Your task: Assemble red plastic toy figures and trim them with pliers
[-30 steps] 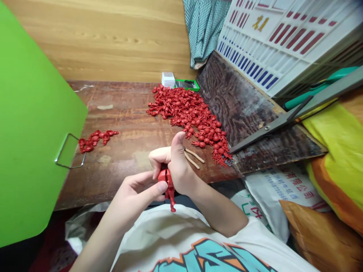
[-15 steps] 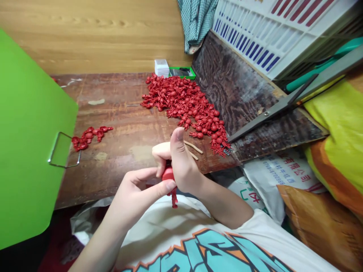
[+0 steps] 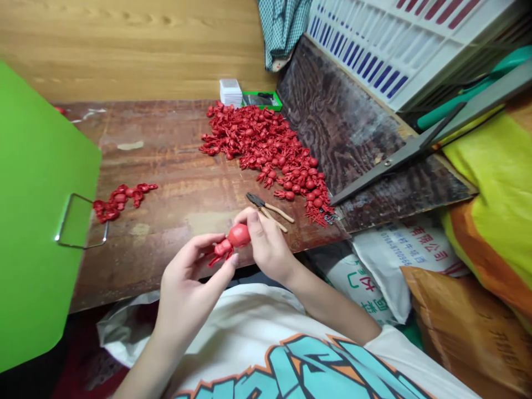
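A small red plastic figure (image 3: 230, 242) with a round head is held between both hands above the near edge of the wooden table (image 3: 174, 183). My left hand (image 3: 189, 277) pinches its body and legs from below. My right hand (image 3: 266, 244) grips the round head with thumb and fingers. A big heap of the same red figures (image 3: 270, 149) lies at the table's back right. A small row of red figures (image 3: 118, 200) lies at the left. Small pliers (image 3: 266, 209) with tan handles rest on the table just beyond my right hand.
A green board (image 3: 37, 221) with a wire handle stands at the left. Large scissors (image 3: 399, 158) lie on a dark wood panel (image 3: 353, 133) at the right. A white crate (image 3: 399, 44), checked cloth (image 3: 282, 27), small white box (image 3: 231, 91) and sacks (image 3: 386, 266) surround the table.
The figure was upright and clenched deep in my right fist with the thumb up. Now it lies sideways, pinched at the fingertips of both hands, and the pliers show behind.
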A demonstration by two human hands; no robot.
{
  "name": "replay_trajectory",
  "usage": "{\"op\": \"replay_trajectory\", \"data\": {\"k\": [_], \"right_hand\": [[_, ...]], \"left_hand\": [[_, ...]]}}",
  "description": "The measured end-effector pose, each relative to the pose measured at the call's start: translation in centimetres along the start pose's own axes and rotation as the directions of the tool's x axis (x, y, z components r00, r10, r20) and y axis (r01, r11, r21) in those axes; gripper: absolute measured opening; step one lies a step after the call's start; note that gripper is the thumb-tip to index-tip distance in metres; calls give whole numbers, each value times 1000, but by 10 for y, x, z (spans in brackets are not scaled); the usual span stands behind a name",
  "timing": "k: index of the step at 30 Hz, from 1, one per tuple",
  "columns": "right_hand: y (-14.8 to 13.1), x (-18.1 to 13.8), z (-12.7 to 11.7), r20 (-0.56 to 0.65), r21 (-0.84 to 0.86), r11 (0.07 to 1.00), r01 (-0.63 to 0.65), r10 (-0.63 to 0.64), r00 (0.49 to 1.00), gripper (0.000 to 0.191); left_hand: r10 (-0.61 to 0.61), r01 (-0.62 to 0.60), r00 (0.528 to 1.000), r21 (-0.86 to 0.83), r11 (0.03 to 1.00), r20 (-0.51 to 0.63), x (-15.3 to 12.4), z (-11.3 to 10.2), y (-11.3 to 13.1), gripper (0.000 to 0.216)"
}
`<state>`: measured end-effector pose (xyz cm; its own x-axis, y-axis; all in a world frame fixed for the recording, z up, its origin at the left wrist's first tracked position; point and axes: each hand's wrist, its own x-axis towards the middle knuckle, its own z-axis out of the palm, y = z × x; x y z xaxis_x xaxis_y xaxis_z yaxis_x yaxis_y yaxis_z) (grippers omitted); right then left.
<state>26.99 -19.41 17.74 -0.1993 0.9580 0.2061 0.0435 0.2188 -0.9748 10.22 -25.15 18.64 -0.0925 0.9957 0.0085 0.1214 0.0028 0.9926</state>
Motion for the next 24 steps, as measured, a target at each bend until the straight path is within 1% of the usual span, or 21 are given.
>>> {"op": "replay_trajectory", "data": {"k": [2, 3, 4, 6, 7, 8, 9, 10, 11, 12, 13, 14, 15, 16, 17, 19, 21, 22, 24], "right_hand": [[6, -7, -4, 156, 58, 996, -69, 59, 986, 66], [7, -9, -6, 232, 95, 991, -97, 73, 970, 67], [7, -11, -9, 300, 113, 986, -120, 81, 951, 67], [8, -13, -13, 378, 62, 988, -142, 108, 920, 65], [9, -14, -15, 385, 8, 992, -128, 115, 916, 63], [11, -14, -18, 376, -50, 995, -83, 96, 922, 61], [13, -15, -19, 359, -99, 995, -2, 38, 933, 59], [16, -15, -21, 342, -129, 986, 104, -54, 938, 56], [18, -16, -22, 336, -140, 966, 218, -161, 928, 54], [20, -16, -24, 339, -138, 937, 321, -260, 904, 51], [22, -16, -25, 346, -138, 906, 399, -334, 877, 49], [22, -16, -26, 362, -142, 881, 452, -379, 852, 48], [22, -16, -27, 384, -153, 863, 481, -397, 834, 47], [22, -16, -29, 409, -174, 853, 492, -392, 824, 46], [21, -16, -30, 432, -201, 847, 492, -374, 821, 45], [19, -15, -32, 460, -269, 836, 478, -325, 826, 48], [18, -15, -32, 453, -349, 810, 471, -294, 841, 52], [18, -15, -31, 434, -383, 787, 485, -310, 846, 54], [18, -15, -27, 382, -438, 723, 534, -388, 839, 53]], "left_hand": [[12, -12, 1000, 9, 1000, 9, 2, -5, -8, 46], [23, -24, 999, 24, 999, 41, 4, -8, -11, 46], [54, -59, 995, 59, 997, 82, 5, -11, -12, 42], [174, -202, 971, 181, 962, 163, 8, -18, -10, 28], [236, -279, 952, 238, 931, 193, 8, -21, -8, 23], [277, -325, 939, 268, 907, 203, 8, -23, -6, 25], [285, -329, 939, 259, 908, 191, 8, -25, -4, 33], [250, -284, 952, 212, 935, 175, 7, -26, -4, 45], [174, -198, 969, 133, 971, 174, 5, -27, -5, 54], [80, -90, 979, 47, 995, 190, 4, -27, -7, 59], [-6, 12, 977, -27, 1000, 213, 3, -27, -10, 57], [-66, 86, 970, -76, 993, 235, 2, -27, -13, 51], [-97, 125, 965, -103, 987, 244, 1, -27, -17, 40], [-101, 131, 966, -113, 985, 238, 2, -27, -20, 31], [-81, 107, 973, -112, 988, 217, 2, -26, -22, 25], [-2, 16, 982, -71, 997, 190, 4, -25, -25, 19], [89, -94, 973, 9, 996, 212, 6, -25, -24, 17], [131, -145, 962, 43, 989, 238, 6, -24, -23, 17], [195, -225, 938, 74, 971, 288, 7, -24, -21, 18]]}}
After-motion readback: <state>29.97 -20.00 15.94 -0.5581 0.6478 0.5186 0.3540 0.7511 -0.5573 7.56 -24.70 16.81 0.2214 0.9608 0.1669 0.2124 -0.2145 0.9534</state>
